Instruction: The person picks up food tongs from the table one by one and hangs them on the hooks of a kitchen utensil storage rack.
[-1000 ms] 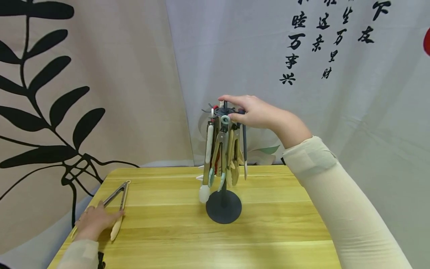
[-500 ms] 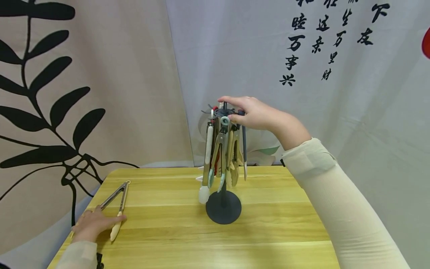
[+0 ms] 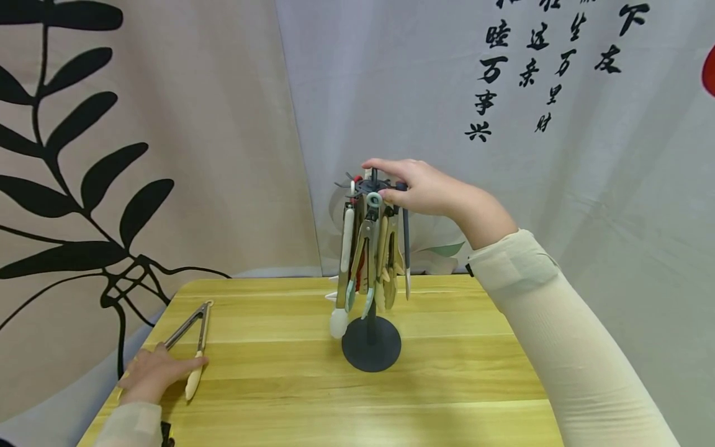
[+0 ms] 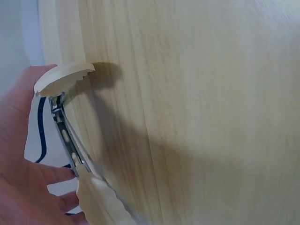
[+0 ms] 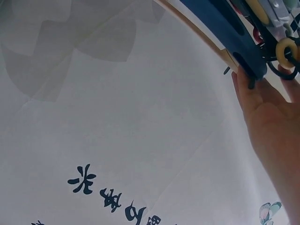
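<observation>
At the table's left edge my left hand (image 3: 149, 374) spans a pair of tongs (image 3: 183, 329) with metal arms and cream ends. In the left wrist view the hand (image 4: 33, 178) holds the spread tongs (image 4: 66, 136), thumb by one cream end and fingers against the other side. My right hand (image 3: 430, 186) grips the top of a dark utensil stand (image 3: 372, 345), index finger over the post and thumb by the hook ring. Several utensils (image 3: 367, 248) hang from it. In the right wrist view the right hand (image 5: 272, 110) is beside a blue handle (image 5: 229, 35).
The wooden table (image 3: 268, 403) carries both the stand and the tongs. Close behind it hangs a pale curtain (image 3: 234, 155) with black leaves and written characters. My right sleeve (image 3: 564, 335) crosses the table's right side.
The tongs' hinge end has shifted slightly left and the right cream end slightly right, under my left hand. My right hand and the stand have stayed in place.
</observation>
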Demonstrator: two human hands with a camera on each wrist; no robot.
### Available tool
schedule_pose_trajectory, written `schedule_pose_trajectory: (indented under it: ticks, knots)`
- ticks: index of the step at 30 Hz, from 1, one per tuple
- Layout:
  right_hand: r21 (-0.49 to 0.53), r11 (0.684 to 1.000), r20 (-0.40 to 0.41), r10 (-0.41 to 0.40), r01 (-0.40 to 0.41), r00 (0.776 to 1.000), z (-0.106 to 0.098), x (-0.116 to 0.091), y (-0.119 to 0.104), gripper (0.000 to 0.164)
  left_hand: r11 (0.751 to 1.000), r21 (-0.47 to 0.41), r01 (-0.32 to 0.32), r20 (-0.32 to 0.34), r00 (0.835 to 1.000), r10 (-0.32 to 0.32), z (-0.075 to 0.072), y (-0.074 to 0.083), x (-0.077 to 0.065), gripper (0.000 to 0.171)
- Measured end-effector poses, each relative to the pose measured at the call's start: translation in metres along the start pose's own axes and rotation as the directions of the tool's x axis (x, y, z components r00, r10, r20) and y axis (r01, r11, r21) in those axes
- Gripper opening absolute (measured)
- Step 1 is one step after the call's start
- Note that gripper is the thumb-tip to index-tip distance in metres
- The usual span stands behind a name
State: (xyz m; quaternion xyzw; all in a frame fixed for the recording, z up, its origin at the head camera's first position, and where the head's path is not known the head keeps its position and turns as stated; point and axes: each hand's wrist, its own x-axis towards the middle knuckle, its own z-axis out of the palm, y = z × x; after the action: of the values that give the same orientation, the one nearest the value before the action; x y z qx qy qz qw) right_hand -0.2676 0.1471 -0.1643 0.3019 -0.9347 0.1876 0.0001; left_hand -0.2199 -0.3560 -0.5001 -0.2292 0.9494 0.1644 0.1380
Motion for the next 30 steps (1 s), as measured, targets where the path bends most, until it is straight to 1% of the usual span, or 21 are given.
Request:
schedule_pose_trajectory:
  ticks: [4, 7, 12, 19, 24, 26, 30]
  knots:
    - [-0.001, 1.0, -0.007, -0.008, 0.008, 1.0, 0.0, 0.0, -0.001, 0.056, 0.999, -0.028, 0.026, -0.008, 1.0, -0.026, -0.001, 0.003, 0.0, 0.136]
    - [0.002, 1.0, -0.007, -0.004, 0.005, 1.0, 0.0, 0.0, -0.001, 0.056, 0.999, -0.047, 0.016, -0.026, 1.0, -0.017, -0.002, 0.004, 0.001, 0.135]
    - [0.003, 1.0, -0.008, 0.003, -0.003, 1.0, 0.0, -0.001, -0.001, 0.055, 0.997, -0.074, -0.034, -0.053, 0.998, 0.03, -0.003, 0.009, 0.001, 0.136]
    - [-0.012, 1.0, -0.004, 0.002, -0.002, 1.0, 0.0, -0.001, -0.001, 0.056, 0.991, -0.11, -0.077, -0.093, 0.993, 0.067, -0.005, 0.02, -0.005, 0.138]
    - [-0.018, 1.0, -0.002, 0.006, -0.006, 1.0, 0.001, -0.001, -0.001, 0.056, 0.982, -0.153, -0.107, -0.114, 0.989, 0.09, -0.006, 0.03, -0.009, 0.139]
    - [-0.013, 1.0, -0.002, 0.011, -0.011, 1.0, 0.001, -0.001, -0.001, 0.056, 0.978, -0.166, -0.125, -0.131, 0.986, 0.104, -0.007, 0.034, -0.011, 0.139]
    - [-0.001, 1.0, 0.0, 0.016, -0.016, 1.0, 0.001, -0.001, -0.001, 0.056, 0.97, -0.162, -0.184, -0.186, 0.971, 0.153, -0.005, 0.041, -0.015, 0.136]
